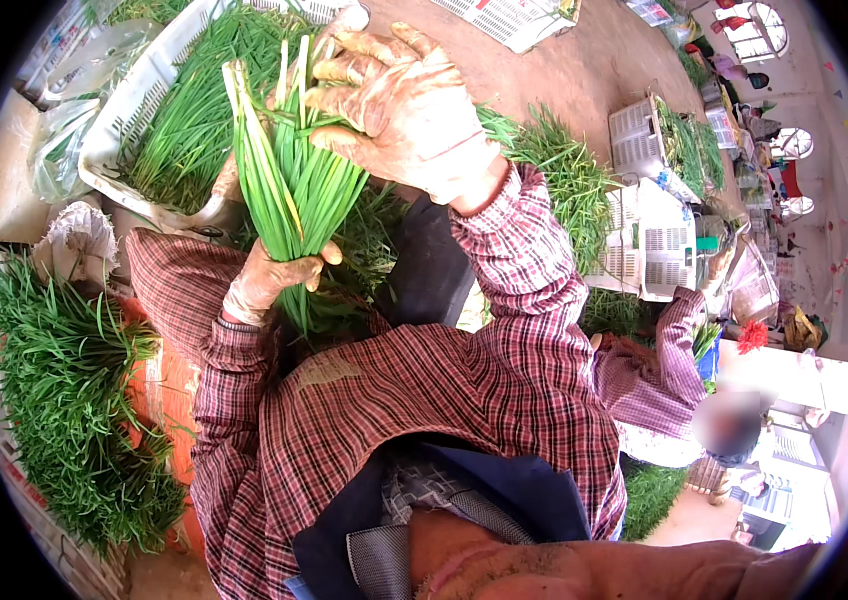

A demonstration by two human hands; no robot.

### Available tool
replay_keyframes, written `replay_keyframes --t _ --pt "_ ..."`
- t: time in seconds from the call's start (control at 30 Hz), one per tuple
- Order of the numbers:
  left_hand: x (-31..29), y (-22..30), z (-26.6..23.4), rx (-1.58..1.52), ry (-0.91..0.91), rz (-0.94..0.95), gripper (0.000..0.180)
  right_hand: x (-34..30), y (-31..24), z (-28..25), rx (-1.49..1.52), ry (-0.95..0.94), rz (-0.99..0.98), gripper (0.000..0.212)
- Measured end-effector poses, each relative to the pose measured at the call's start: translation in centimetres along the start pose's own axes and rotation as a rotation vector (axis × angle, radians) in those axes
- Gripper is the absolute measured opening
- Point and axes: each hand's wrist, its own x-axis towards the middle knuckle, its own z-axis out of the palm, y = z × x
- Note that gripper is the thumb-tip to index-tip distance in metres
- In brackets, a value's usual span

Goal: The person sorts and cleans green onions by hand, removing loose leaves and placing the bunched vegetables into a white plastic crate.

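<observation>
A bunch of garlic chives (299, 200), green with paler stem ends, stands tilted upright in front of me. My left hand (276, 278), in a thin stained glove, is closed round its lower part. Higher up, my right hand (399, 115), gloved too, is beside the pale ends with fingers apart; its thumb is close to the leaves, and I cannot tell whether it touches them. Behind the bunch, a white plastic crate (109, 150) holds many more chives (209, 110). Below my hands, loose greens (354, 265) are partly hidden by my sleeves.
At the left, a large heap of chives (64, 400) lies next to an orange sack (169, 400). Clear plastic bags (69, 140) rest by the crate. On the right are more greens (564, 180), white crates (649, 235) and a co-worker's checked sleeve (679, 340).
</observation>
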Motion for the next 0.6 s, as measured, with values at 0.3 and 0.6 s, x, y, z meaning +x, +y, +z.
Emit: replay_keyframes --t 0.3,0.6 --pt "-0.1 -0.3 -0.3 0.092 -0.016 -0.049 0.047 -0.1 0.6 0.2 -0.089 -0.248 0.09 0.039" --pt "0.4 -1.7 -1.3 -0.054 -0.1 0.125 0.036 -1.7 3.6 3.4 -0.276 -0.03 0.096 0.023"
